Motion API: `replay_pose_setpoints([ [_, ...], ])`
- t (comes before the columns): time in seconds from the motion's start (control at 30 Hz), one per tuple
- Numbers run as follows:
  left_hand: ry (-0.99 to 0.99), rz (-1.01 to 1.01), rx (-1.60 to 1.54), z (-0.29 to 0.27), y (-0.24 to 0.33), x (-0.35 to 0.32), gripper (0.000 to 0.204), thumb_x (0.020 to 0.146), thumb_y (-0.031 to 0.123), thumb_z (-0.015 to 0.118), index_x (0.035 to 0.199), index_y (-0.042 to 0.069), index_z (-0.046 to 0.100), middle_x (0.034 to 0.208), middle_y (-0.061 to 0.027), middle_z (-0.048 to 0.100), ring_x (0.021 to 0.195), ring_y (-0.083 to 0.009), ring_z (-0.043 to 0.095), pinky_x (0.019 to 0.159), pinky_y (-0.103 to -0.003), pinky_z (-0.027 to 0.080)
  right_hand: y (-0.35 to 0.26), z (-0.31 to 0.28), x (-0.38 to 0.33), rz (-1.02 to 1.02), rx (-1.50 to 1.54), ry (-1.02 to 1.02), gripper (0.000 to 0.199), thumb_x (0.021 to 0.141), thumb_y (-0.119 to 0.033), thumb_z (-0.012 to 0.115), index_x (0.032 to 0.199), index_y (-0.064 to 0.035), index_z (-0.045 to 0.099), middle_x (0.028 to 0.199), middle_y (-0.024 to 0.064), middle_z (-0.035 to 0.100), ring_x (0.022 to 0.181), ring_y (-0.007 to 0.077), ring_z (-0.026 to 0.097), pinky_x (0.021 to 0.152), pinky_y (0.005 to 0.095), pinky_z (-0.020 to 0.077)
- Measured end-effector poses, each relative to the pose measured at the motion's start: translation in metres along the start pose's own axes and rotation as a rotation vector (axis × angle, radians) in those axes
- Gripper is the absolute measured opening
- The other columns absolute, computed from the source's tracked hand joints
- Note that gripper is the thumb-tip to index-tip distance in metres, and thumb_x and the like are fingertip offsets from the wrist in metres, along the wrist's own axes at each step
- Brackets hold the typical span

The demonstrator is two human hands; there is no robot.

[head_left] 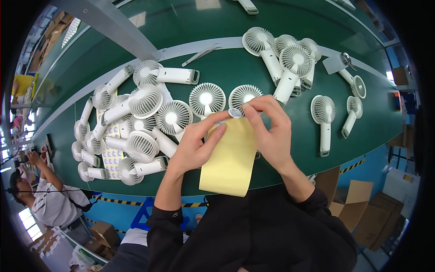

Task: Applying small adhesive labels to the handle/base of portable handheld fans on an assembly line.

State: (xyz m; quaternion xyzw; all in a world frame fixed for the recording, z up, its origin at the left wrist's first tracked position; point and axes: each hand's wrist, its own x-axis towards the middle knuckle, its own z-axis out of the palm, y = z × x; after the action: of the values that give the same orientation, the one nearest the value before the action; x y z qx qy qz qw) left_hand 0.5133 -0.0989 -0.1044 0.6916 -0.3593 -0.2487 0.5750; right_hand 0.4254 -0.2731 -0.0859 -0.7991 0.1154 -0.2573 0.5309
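A yellow sheet of sticker backing paper (pixel 229 158) hangs curved between my hands, over the table's front edge. My left hand (pixel 195 145) is closed on its upper left corner, thumb on top. At the sheet's top edge is a small round pale label (pixel 234 113) with print on it. The thumb and forefinger of my right hand (pixel 272 127) pinch together at that label's right side, and my left forefinger reaches its left side. Just beyond my fingers lie two white handheld fans, a left one (pixel 207 99) and a right one (pixel 245 97), their handles partly hidden by hands and paper.
Several white fans (pixel 144 100) are piled at the left over sheets of labels (pixel 113 161). Another fan cluster (pixel 295 60) lies at back right, with single fans (pixel 323 111) nearer. Tweezers (pixel 200 55) rest near the metal strip. A co-worker (pixel 50 195) sits at far left.
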Motion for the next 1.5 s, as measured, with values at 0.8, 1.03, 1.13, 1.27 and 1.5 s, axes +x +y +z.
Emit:
replay_pose_setpoints([
  [0.8,0.199,0.027,0.149,-0.013,-0.002,0.007,0.027,0.095,0.002,0.051,0.118,0.003,0.065,0.089,-0.0108,0.069,0.060,-0.0142,0.055,0.058,-0.026,0.043,0.029,-0.025,0.021,0.295,-0.018,-0.120,0.007,0.088,-0.003,0.068,0.091,0.0015,0.063,0.094,0.0014,0.060,0.077,0.0081,0.053,0.074,0.0223,0.0447],
  [1.03,0.259,0.002,0.186,-0.017,-0.003,0.005,0.025,0.096,0.002,0.050,0.115,0.003,0.066,0.081,-0.0060,0.066,0.054,-0.0074,0.046,0.051,-0.022,0.035,0.037,-0.017,0.020,0.303,-0.085,-0.106,0.010,0.086,-0.003,0.069,0.089,0.0026,0.062,0.094,0.0020,0.060,0.075,0.0088,0.052,0.071,0.0226,0.0454],
  [1.13,0.262,0.002,0.170,-0.016,-0.003,0.005,0.025,0.096,0.001,0.051,0.115,0.003,0.066,0.082,-0.0060,0.067,0.055,-0.0074,0.047,0.051,-0.022,0.036,0.038,-0.017,0.021,0.312,-0.090,-0.112,0.010,0.086,-0.003,0.069,0.089,0.0027,0.062,0.094,0.0022,0.060,0.074,0.0088,0.052,0.071,0.0223,0.0454],
  [1.27,0.272,0.013,0.169,-0.016,-0.003,0.005,0.025,0.096,0.001,0.051,0.115,0.003,0.066,0.083,-0.0064,0.067,0.056,-0.0074,0.048,0.052,-0.022,0.037,0.038,-0.017,0.022,0.302,-0.099,-0.116,0.010,0.086,-0.004,0.069,0.089,0.0026,0.062,0.093,0.0021,0.059,0.074,0.0085,0.051,0.070,0.0222,0.0452],
  [1.5,0.252,0.004,0.182,-0.016,-0.003,0.005,0.025,0.096,0.000,0.051,0.115,0.003,0.066,0.081,-0.0068,0.066,0.057,-0.0079,0.048,0.053,-0.022,0.037,0.039,-0.015,0.021,0.300,-0.106,-0.098,0.009,0.086,-0.003,0.069,0.088,0.0025,0.062,0.092,0.0018,0.058,0.073,0.0081,0.051,0.069,0.0220,0.0445],
])
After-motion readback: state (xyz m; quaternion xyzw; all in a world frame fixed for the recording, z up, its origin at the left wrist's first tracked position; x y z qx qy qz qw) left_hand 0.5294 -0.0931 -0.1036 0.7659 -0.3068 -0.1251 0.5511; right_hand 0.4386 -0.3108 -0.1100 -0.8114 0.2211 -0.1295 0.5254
